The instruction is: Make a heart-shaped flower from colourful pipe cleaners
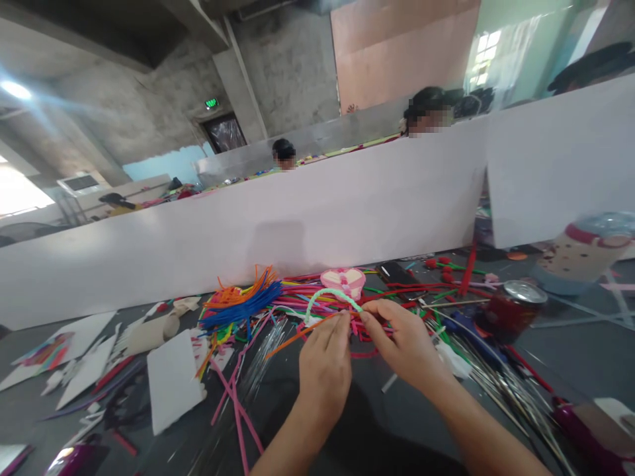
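Note:
My left hand (325,370) is closed, fingertips pinching an orange pipe cleaner (290,345) whose loose end sticks out to the lower left. Close beside it, my right hand (404,344) pinches one end of a mint-green twisted pipe cleaner (330,292), where the orange one also seems to reach. The green piece arches over above my fingers; its other end comes down left of my left hand. My fingers partly hide the join. Just behind lies a pink heart-shaped piece (342,283). Pink and red pipe cleaners lie under my hands, partly covered.
Bundles of blue pipe cleaners (243,307) and orange ones lie left of centre. White cards (176,380) and a cardboard tube (149,332) are at left. At right stand a drink can (513,307) and a lidded cup (580,258), near metal wires (489,370). A white partition (317,218) runs behind; people sit beyond.

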The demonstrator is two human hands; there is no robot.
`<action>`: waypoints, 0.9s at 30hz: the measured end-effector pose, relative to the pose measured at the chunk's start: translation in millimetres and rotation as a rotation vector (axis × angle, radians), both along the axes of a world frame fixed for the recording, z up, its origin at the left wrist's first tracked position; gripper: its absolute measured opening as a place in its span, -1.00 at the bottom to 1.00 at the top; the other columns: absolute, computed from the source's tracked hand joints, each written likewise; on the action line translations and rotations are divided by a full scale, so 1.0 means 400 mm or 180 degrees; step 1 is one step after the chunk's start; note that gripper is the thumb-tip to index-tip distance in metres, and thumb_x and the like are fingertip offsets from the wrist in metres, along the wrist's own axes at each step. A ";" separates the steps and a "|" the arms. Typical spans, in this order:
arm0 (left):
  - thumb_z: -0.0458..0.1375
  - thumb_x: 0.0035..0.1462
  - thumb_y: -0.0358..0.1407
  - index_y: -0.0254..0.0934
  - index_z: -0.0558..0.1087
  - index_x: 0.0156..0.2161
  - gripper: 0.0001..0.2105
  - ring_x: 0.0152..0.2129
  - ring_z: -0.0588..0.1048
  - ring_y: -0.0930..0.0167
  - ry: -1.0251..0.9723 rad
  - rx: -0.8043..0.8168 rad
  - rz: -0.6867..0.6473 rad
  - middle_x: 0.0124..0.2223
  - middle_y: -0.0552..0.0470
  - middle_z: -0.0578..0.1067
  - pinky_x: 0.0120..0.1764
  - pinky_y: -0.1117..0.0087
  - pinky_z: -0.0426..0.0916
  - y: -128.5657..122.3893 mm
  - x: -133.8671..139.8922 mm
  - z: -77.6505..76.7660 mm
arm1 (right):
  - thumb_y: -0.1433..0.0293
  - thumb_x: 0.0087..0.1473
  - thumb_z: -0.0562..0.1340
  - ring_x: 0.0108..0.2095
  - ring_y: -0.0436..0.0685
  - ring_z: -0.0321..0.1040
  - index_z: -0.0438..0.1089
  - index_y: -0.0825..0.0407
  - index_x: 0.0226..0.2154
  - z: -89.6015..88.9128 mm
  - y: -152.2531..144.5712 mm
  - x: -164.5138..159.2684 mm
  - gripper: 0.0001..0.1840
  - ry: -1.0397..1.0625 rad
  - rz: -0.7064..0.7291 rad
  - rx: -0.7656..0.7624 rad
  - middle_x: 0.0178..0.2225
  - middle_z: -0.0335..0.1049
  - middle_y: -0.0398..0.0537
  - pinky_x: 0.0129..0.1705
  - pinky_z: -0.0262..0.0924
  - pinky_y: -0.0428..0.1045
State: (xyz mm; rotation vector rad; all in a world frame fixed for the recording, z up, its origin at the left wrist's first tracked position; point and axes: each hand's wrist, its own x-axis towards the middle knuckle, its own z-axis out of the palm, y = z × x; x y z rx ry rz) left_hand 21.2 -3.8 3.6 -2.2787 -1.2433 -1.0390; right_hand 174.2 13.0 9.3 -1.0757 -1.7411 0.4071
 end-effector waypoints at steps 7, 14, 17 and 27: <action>0.02 0.18 -0.33 -0.27 0.48 -0.25 -0.82 -0.37 0.52 0.39 -0.1141 -0.1566 -0.0224 -0.30 -0.01 0.58 -0.29 0.41 0.40 0.004 0.015 0.039 | 0.42 0.14 0.07 -0.35 0.09 0.33 0.34 0.02 -0.33 0.004 -0.008 -0.002 -0.86 -0.0027 0.0205 0.0268 -0.40 0.40 -0.05 -0.30 0.21 -0.06; 0.01 0.17 -0.27 -0.31 0.44 -0.43 -0.77 -0.53 0.41 0.44 -0.1660 -0.2069 -0.0297 -0.50 0.06 0.47 -0.42 0.46 0.26 0.007 0.023 0.049 | 0.45 0.15 0.06 -0.34 0.11 0.31 0.38 0.00 -0.32 0.010 -0.006 0.004 -0.81 0.0080 0.0323 0.0320 -0.39 0.40 -0.03 -0.29 0.23 -0.03; -0.01 0.18 -0.28 -0.31 0.41 -0.40 -0.79 -0.52 0.37 0.45 -0.1734 -0.2149 -0.0353 -0.48 0.06 0.43 -0.41 0.46 0.23 0.005 0.030 0.045 | 0.44 0.15 0.08 -0.30 0.10 0.34 0.40 0.00 -0.28 0.004 0.000 0.006 -0.81 0.0170 0.0383 0.0207 -0.35 0.43 -0.01 -0.24 0.25 -0.02; -0.02 0.18 -0.20 -0.28 0.28 -0.47 -0.75 -0.58 0.25 0.49 -0.2302 -0.2412 -0.0437 -0.56 0.15 0.27 -0.47 0.49 0.17 0.012 0.026 0.049 | 0.33 0.19 0.05 -0.12 0.13 0.38 0.34 0.00 -0.03 -0.002 0.004 0.010 -0.68 0.0322 0.0405 -0.0174 -0.12 0.44 0.04 -0.09 0.28 0.03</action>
